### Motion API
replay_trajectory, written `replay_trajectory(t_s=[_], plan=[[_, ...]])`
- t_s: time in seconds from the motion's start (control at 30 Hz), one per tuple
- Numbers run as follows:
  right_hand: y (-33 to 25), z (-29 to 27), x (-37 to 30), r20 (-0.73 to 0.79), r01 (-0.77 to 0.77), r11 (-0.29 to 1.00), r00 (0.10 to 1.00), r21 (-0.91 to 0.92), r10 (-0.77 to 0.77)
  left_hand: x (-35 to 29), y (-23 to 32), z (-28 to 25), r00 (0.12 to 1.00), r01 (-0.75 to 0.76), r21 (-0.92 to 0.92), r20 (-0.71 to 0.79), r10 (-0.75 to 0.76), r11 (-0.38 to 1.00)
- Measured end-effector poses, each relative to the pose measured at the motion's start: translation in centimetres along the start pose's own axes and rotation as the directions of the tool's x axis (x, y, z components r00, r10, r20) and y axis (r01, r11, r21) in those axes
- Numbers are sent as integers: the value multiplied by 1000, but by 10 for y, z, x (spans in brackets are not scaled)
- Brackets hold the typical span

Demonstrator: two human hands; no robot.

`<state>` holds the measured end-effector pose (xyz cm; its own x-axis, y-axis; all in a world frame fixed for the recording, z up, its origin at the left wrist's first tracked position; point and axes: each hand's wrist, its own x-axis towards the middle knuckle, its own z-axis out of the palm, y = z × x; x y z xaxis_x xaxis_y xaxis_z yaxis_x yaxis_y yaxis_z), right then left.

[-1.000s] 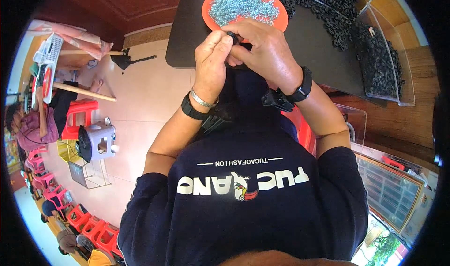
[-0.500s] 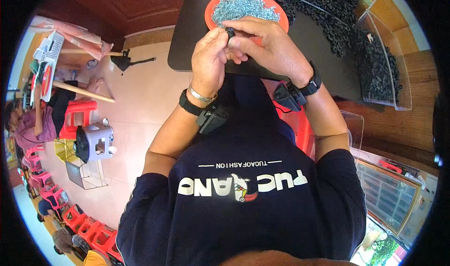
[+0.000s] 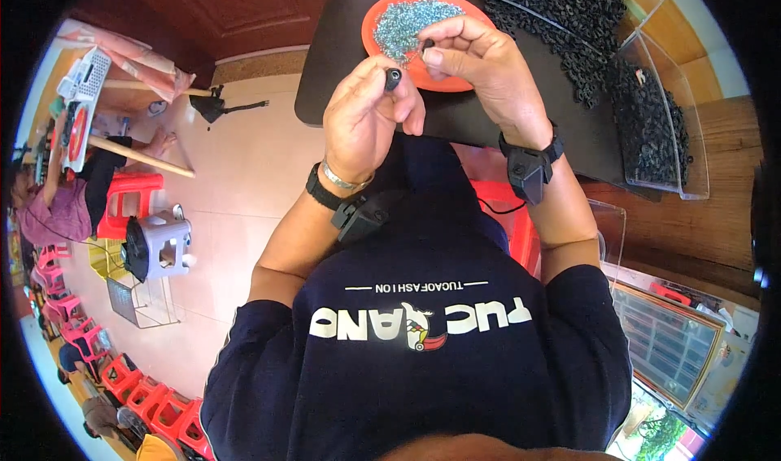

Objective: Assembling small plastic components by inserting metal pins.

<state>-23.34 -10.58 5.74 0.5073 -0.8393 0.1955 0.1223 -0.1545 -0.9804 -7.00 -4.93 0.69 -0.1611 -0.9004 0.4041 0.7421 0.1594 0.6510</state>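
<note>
Between the thumb and fingers of my left hand is a small black part with a round, light-rimmed hole. My right hand is a little farther off to the right, its thumb and forefinger pinching a tiny dark piece whose kind is too small to make out. Both hands are above the near side of an orange-red plate, which holds a heap of small silvery-blue metal pieces. A narrow gap separates the two hands.
The plate stands on a dark table. Loose black parts are heaped at the far right, beside a clear bin of similar parts. Red stools, a grey-white stool and a seated person are at the left.
My hands, close together before, have come apart. The right has moved up and right with the tiny dark piece; the left has lowered slightly, showing the hole in the black part.
</note>
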Motion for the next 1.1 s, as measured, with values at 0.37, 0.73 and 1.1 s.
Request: replay_trajectory(t_s=[0.37,0.73,1.1], plan=[[-11,24,-13,90,54,998,994,42,-57,-2,0,3,965,33,189,-260,18,981],[0,22,-13,31,80,996,996,-31,-79,-11,-9,2,978,50,512,-199,61,858],[-6,4,-10,139,-191,981,973,36,185,-14,8,3,996,76,649,-92,-21,757]])
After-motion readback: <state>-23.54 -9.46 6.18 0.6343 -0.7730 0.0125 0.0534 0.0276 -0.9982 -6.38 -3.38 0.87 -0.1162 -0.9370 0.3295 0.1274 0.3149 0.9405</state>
